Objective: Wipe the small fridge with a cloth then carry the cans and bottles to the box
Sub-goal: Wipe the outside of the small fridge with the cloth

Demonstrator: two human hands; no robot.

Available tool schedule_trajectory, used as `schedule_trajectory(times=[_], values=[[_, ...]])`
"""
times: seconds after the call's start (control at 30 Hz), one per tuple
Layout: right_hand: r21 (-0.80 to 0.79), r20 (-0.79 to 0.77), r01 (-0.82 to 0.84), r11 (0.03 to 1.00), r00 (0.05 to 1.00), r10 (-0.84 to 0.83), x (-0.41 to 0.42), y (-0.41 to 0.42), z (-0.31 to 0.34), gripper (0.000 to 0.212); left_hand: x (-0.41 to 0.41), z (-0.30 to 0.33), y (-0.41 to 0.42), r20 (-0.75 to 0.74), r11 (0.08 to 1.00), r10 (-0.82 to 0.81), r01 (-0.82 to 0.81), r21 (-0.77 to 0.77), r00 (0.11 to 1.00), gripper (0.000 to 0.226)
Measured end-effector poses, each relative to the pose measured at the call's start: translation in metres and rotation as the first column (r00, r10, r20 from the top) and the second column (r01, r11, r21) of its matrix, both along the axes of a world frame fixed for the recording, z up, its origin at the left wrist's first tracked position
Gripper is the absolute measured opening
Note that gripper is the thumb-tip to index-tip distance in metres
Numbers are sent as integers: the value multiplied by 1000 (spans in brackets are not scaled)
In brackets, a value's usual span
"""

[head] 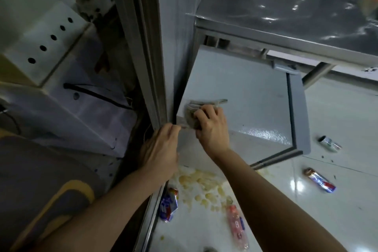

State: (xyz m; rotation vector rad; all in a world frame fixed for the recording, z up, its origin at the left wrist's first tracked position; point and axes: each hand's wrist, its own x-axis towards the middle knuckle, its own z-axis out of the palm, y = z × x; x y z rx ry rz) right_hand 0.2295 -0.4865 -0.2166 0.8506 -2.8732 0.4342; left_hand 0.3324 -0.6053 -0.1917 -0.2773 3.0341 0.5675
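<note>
Small fridge (245,96) top, glossy white floor (337,112), littered cans (320,180)

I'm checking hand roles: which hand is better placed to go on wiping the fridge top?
Right. The right hand already presses the cloth on the fridge top. The left hand rests at the fridge's near-left corner, holding no cloth.

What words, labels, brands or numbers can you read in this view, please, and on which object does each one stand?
"8": on the red label of the plastic bottle lying on the floor; its other print is blurred.
Blue and red can: printed, too blurred to read.
Blue, white and red can: printed, unreadable.
Silver can: no legible text.
Fridge and cloth: no text visible.
</note>
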Motion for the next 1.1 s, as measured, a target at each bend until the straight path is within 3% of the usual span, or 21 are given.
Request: schedule_trajectory(times=[0.37, 0.53, 0.87, 0.97, 1.1], values=[[-51, -38, 100, 994, 994, -102, -5, 88, 1, 36, -45, -13, 45, -60, 987, -105, 96, -130, 993, 51], [4, -56, 139, 990, 989, -138, -7, 135, -2, 34, -54, -27, 76, -46, 973, -136, 125, -195, 990, 70], [116, -125, 364, 924, 928, -350, -11, 233, -11, 38, -57, -44, 99, -91, 967, -82, 57, -250, 992, 70], [21, -147, 422, 907, 898, -414, -9, 237, -21, 37, -57, -53, 104, -173, 967, -49, 3, -255, 984, 65], [-175, -220, 453, 874, 848, -483, -2, 232, -45, 31, -57, -82, 104, -392, 957, -62, -56, -283, 918, 67]])
